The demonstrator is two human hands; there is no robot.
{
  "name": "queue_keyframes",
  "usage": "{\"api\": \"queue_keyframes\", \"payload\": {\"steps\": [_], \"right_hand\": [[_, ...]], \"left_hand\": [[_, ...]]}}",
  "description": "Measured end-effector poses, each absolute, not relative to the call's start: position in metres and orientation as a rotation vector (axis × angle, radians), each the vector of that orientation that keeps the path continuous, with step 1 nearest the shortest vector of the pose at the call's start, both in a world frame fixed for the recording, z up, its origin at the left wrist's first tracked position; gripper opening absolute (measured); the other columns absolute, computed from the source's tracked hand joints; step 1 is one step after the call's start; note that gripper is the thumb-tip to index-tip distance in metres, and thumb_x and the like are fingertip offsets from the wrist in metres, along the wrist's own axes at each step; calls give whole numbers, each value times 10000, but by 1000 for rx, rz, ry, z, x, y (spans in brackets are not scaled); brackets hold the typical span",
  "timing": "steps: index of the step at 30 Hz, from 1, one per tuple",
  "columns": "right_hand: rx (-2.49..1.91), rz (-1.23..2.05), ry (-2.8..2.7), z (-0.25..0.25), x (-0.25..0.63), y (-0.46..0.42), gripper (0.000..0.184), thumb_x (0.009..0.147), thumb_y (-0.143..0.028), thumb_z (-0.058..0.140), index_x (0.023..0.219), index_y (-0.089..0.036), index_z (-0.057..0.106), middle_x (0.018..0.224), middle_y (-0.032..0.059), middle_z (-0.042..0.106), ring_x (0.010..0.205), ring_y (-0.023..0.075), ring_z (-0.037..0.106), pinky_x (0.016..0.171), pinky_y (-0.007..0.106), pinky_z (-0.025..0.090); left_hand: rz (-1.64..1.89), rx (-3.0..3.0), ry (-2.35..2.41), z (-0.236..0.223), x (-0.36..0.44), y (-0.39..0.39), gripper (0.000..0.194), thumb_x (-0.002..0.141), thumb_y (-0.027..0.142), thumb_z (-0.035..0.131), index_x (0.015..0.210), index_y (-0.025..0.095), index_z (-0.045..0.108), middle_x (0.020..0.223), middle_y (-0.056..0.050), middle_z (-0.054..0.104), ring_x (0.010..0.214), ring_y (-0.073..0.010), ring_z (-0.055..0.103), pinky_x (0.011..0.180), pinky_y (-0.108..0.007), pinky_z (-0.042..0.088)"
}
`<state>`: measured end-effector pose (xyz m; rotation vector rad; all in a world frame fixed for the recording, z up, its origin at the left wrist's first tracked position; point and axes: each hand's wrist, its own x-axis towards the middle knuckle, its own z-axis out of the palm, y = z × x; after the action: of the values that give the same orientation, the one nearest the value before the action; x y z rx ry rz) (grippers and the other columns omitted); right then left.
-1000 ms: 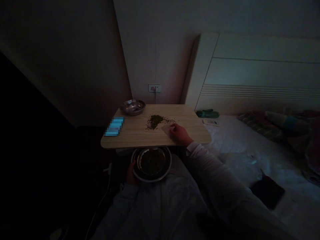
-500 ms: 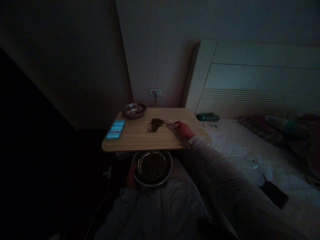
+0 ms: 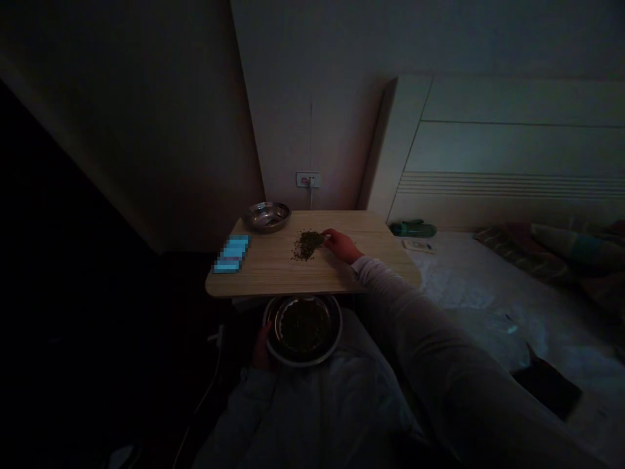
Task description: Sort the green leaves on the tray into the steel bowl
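My left hand [image 3: 262, 348] is closed on the left rim of a round metal basin [image 3: 303, 362] on my lap. Dark greenish grains [image 3: 303, 326] lie inside it, dim in the low light. On the small wooden table [image 3: 273, 277] is a loose pile of small green beans [image 3: 308, 244]. At the pile's right edge, my right hand [image 3: 340, 246] is closed, fingertips touching or nearly touching the beans. It pinches a thin see-through piece, which is mostly hidden now.
A shiny metal bowl [image 3: 267, 218] stands at the table's back left corner, with a lit phone [image 3: 232, 254] in front of it. To the right, a green bottle [image 3: 415, 228], a pale remote [image 3: 418, 246] and a dark flat object [image 3: 549, 387] lie on the bed.
My right hand first drew back right, spreading fewer beans beside it, then moved left to the pile with the see-through piece. My left hand still grips the basin. The view shifted slightly.
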<state>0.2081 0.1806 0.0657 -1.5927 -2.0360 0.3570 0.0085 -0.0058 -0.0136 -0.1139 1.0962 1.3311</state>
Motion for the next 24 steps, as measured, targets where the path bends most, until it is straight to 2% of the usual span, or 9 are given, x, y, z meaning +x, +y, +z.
{"api": "queue_keyframes", "payload": {"steps": [4,9,15,24], "right_hand": [[-1557,286,-2123,72,190,181,297,867,-193,481,1142,-211,593,1008,72,702,896,215,637,806,319,470],[-1550,162,-2278,75,172,171,321,915,-208,397,1163,-230,600,1103,53,689,975,203,635,879,315,451],[-1499,130,-2341,70,166,166,313,919,-199,387,1129,-217,618,1092,69,692,983,202,633,898,315,427],[-1479,95,-2426,67,160,158,330,897,-169,382,1132,-210,610,1082,82,689,980,210,622,888,326,412]], "left_hand": [[1335,-66,1081,-14,7,-6,262,812,174,470,733,214,716,591,-34,723,1039,-235,652,990,-381,443],[1313,-40,1046,-20,6,-5,277,814,207,474,661,216,705,658,-61,747,1062,-244,640,993,-382,434],[1340,-52,1000,-34,5,-3,261,814,223,465,803,178,722,708,-82,752,1108,-254,613,1003,-389,429],[1335,-35,1048,-31,5,-3,255,818,211,464,755,176,709,694,-81,745,1089,-255,623,1007,-393,418]]}}
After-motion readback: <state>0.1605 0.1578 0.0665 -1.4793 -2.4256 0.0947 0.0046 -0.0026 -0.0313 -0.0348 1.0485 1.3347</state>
